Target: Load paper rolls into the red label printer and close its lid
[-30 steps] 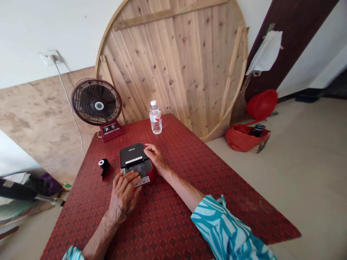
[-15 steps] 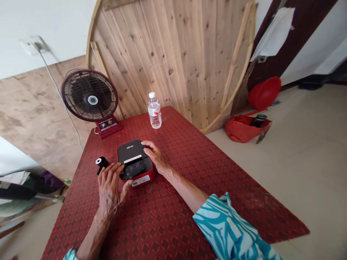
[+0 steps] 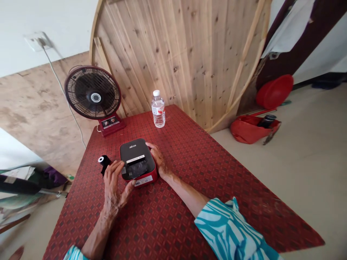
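Note:
A small red and black label printer lies on the red patterned table. My left hand is at its front left corner, fingers spread, thumb by the front edge and fingertips by the left side. Along the printer's right side my right hand is curled against it, with fingertips near the far right corner. A dark glossy piece shows in the front part of the top, just below a white strip. Left of the printer stands a black roll with a white core, close to my left fingers.
A red fan stands at the table's far left corner. The clear water bottle is upright behind the printer. A round wooden board leans against the wall, and a red bag lies on the floor at right.
My right fingers have slid from the lid's right edge down to the printer's side. My left fingers have drawn slightly closer together. The view has shifted a little.

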Tool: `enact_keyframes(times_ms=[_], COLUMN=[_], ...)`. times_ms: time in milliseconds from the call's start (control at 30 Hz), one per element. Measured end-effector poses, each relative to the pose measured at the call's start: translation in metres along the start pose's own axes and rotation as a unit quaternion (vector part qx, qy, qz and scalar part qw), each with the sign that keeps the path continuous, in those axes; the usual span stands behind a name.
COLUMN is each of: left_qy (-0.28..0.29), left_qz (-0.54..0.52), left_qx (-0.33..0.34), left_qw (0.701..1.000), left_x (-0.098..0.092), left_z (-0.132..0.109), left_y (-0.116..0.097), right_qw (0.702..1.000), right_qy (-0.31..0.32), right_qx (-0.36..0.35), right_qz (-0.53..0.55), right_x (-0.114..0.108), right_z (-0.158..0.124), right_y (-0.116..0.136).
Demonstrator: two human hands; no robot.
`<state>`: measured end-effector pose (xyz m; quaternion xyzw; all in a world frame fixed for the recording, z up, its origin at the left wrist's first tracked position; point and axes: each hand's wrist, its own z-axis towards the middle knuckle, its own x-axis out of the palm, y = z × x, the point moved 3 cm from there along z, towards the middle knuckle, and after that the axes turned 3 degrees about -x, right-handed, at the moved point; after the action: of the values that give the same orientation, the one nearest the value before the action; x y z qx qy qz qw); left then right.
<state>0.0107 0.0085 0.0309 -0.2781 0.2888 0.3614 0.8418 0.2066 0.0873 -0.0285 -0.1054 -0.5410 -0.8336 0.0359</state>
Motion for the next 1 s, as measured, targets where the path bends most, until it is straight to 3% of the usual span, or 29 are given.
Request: enact_keyframes(times_ms=[133, 233, 333, 400, 500, 600, 733, 1000], left_qy=[-0.020, -0.034, -0.033, -0.038, -0.040, -0.006, 0.047, 0.084], left_qz=[0.016, 0.011, -0.027, -0.095, -0.243, -0.364, -0.459, -0.522], left_qx=[0.054, 0.058, 0.007, -0.091, -0.271, -0.379, -0.417, -0.464], left_qw=[0.998, 0.998, 0.999, 0.991, 0.930, 0.851, 0.783, 0.711], left_x=[-0.001, -0.003, -0.008, -0.011, -0.004, 0.012, 0.023, 0.023], left_z=[0.010, 0.014, 0.014, 0.013, 0.008, 0.005, 0.008, 0.016], left_y=[-0.015, -0.021, -0.013, 0.003, 0.033, 0.050, 0.047, 0.034], right_qw=[0.999, 0.999, 0.999, 0.999, 0.999, 0.999, 0.998, 0.998], right_qy=[-0.006, -0.007, -0.005, -0.007, -0.007, -0.007, -0.008, -0.008], right_qx=[0.036, 0.039, 0.041, 0.042, 0.045, 0.050, 0.058, 0.053], right_qz=[-0.009, -0.014, -0.016, -0.015, -0.016, -0.018, -0.018, -0.017], right_x=[-0.002, -0.003, -0.003, -0.004, -0.004, -0.004, -0.004, -0.004], right_z=[0.001, 0.003, 0.003, 0.003, 0.002, 0.002, 0.002, 0.001], right_y=[-0.006, -0.009, -0.013, -0.015, -0.018, -0.019, -0.021, -0.019])
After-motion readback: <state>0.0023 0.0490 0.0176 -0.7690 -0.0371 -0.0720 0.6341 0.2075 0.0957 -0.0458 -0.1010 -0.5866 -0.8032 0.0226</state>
